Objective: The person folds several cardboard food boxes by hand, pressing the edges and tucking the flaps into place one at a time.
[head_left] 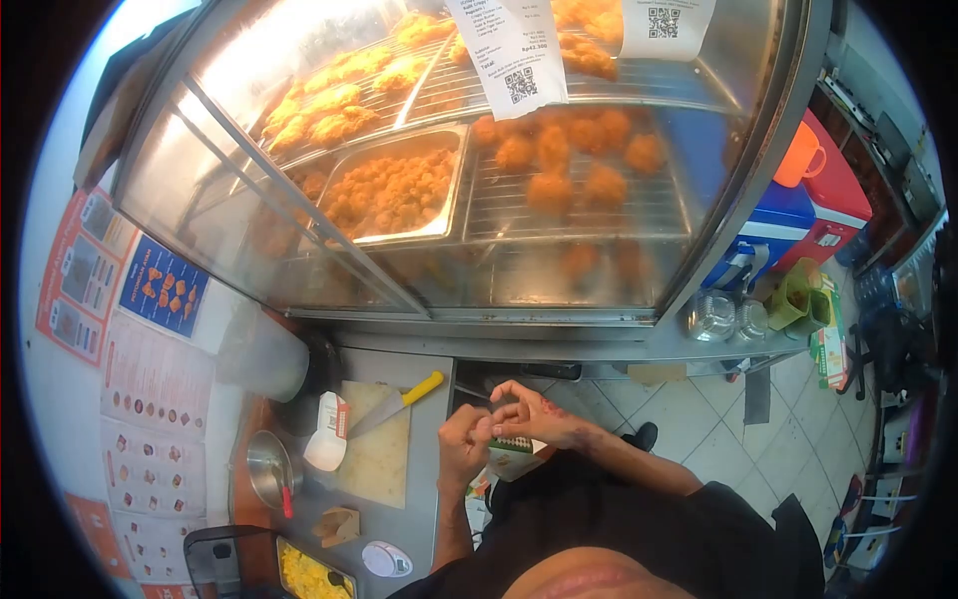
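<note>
My left hand [464,444] is closed, with its thumb and fingers pinched together at the near left edge of a small white paper box [511,463] with a green patterned rim. Close beside it, my right hand [544,417] has curled fingers, and its fingertips meet those of the left hand over the box's top edge. The fingers partly cover the box, so its contents are hidden. To the left, a yellow-handled knife [399,403] lies on a cutting board [384,469]. An open white carton [326,435] stands at the board's left edge.
A heated glass display cabinet [439,311] with fried food fills the far side. On the left counter are a metal bowl [267,467], a small white scale [387,560] and a tray of yellow food [311,577]. Clear plastic containers [711,315] stand at right.
</note>
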Tool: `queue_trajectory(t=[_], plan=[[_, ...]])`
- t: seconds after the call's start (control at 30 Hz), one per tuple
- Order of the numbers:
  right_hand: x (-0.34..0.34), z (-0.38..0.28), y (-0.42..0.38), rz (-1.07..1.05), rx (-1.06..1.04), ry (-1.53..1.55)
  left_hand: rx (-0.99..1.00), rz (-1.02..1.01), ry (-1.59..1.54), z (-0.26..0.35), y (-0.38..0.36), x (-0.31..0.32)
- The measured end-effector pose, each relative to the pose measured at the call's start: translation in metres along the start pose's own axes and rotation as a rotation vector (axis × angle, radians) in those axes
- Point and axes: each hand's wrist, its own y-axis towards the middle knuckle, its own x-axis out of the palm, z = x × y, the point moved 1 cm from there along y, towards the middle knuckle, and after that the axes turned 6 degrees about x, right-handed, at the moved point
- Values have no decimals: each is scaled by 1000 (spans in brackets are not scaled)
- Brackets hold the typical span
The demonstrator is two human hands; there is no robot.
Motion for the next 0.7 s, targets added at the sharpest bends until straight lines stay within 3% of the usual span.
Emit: queue_trajectory(t=[0.03,0.1,0.2,0.23,0.3,0.4,0.47,0.5,0.6,0.67,0.7], plan=[[-4,3,4,-133,-32,-4,0,-1,-1,-1,-1,-1],[-3,-2,0,-172,5,-7,-185,-58,-167,-7,-4,-8],[1,-18,-12,-231,44,24,-195,-238,-416,-9,-6,-19],[-2,-26,-17,-202,2,-152,-197,-235,-416,-9,-7,-24],[-12,-40,-28,-170,-129,-507,-248,-145,-389,-11,-9,-39],[-32,-48,-34,-219,-121,-768,-141,-58,-340,-34,-18,-72],[-21,-51,-44,-143,-177,-639,-265,283,-469,-37,-23,-79],[-15,-53,-48,-71,-229,-510,-264,286,-469,-37,-22,-79],[-6,-54,-48,-14,-389,-687,-364,344,-371,-36,-18,-76],[-5,-45,-44,9,-441,-788,-100,206,253,-36,-11,-67],[-4,-42,-43,35,-493,-890,-124,157,280,-18,-4,-58]])
